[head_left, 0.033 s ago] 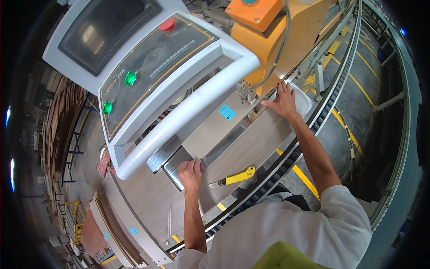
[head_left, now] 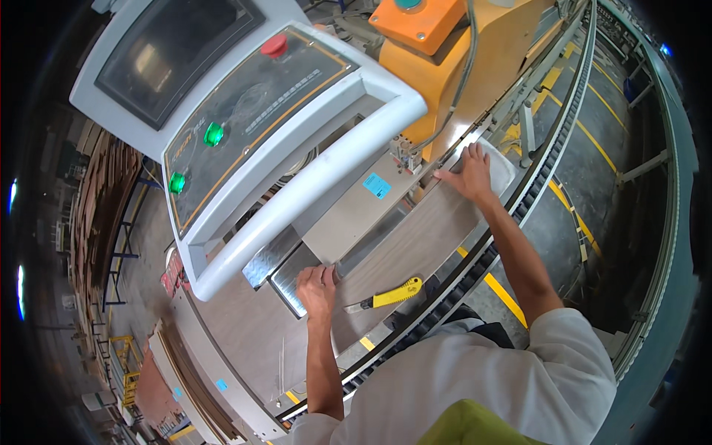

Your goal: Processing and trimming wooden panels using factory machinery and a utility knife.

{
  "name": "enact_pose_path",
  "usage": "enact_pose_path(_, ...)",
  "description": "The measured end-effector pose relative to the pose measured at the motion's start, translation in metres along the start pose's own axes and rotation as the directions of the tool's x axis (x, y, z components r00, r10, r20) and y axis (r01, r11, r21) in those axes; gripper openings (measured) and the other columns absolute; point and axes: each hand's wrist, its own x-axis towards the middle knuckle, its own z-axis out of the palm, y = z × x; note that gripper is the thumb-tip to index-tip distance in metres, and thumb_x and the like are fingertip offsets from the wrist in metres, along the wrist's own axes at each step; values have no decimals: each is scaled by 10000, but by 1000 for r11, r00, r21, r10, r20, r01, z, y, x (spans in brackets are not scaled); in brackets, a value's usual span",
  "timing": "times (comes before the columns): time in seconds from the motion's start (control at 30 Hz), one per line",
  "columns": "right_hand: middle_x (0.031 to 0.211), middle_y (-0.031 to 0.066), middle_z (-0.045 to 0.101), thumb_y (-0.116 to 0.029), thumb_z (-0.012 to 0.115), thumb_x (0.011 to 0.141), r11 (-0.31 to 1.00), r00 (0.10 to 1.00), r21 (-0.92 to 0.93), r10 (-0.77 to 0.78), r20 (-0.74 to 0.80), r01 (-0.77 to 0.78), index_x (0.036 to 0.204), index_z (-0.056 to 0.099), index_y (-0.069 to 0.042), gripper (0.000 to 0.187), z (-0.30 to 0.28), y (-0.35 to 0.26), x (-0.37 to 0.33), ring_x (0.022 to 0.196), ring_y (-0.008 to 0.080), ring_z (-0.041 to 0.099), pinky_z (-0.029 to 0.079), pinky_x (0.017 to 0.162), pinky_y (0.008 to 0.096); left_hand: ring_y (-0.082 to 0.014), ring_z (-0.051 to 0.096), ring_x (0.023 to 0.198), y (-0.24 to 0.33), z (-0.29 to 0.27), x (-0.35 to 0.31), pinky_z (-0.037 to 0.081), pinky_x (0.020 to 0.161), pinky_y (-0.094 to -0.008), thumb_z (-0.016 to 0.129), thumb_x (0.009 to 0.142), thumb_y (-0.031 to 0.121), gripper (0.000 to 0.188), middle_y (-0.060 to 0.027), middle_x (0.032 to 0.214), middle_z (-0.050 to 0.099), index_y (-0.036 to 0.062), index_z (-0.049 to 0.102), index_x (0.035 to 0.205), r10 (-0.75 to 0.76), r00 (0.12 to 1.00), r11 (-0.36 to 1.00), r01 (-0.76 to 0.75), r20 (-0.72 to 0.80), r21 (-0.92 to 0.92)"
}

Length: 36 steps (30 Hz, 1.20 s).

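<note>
A beige flat panel (head_left: 345, 222) with a blue label (head_left: 377, 185) lies under the machine's white handle. At its near left corner is my left hand (head_left: 316, 291), fingers bent and pressed together on the edge; their tips are partly hidden. My right hand (head_left: 472, 176) rests by the far right end, beside the machine's metal fittings (head_left: 406, 156), with thumb and fingers spread apart. A grey strip-like gap runs along the panel's near side, between the hands. Closer to my body, a yellow utility knife (head_left: 397, 293) lies on the wood-grain surface (head_left: 437, 237), touched by neither hand.
Above the panel stands a white control console (head_left: 259, 111) with a dark screen, green buttons and a red knob. An orange machine housing (head_left: 475, 74) is at the upper right. A black roller rail (head_left: 486, 259) crosses before my body. Stacked boards (head_left: 196, 386) are at lower left.
</note>
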Motion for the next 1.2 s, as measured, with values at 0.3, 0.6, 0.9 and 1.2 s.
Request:
enact_pose_path(0.3, 1190, 187, 655, -452, 803, 776, 763, 872, 482, -490, -2, 430, 1149, 674, -24, 582, -22, -56, -162, 1173, 372, 592, 443, 1039, 493, -334, 638, 683, 43, 37, 29, 520, 659, -444, 804, 771, 182, 178, -108, 740, 656, 47, 700, 718, 87, 995, 996, -87, -39, -3)
enact_pose_path(0.6, 1158, 81, 623, -364, 822, 730, 621, 651, 456, -751, 113, 637, 1119, 638, -63, 525, -9, -106, -199, 1202, 290, 543, 362, 1107, 475, -329, 639, 661, 83, 72, 59, 507, 640, -446, 834, 763, 278, 321, -103, 664, 628, 42, 651, 648, 175, 984, 981, -176, 16, 84)
enact_pose_path(0.9, 1003, 68, 616, -260, 770, 800, 851, 911, 352, -412, -13, 390, 1112, 635, -100, 375, -64, 10, -221, 1020, 279, 582, 456, 905, 417, -356, 670, 630, 104, 128, 87, 526, 598, -456, 690, 833, 584, 574, -172, 696, 689, 38, 715, 657, 145, 984, 907, -175, 105, 383)
enact_pose_path(1.2, 918, 115, 663, -272, 786, 829, 942, 941, 273, 257, -220, -194, 1137, 681, -75, 380, -115, 49, -346, 867, 331, 648, 521, 762, 431, -375, 679, 640, 140, 71, 107, 520, 591, -463, 785, 830, 432, 430, -193, 711, 699, 13, 735, 751, 491, 845, 871, -478, 212, -110)
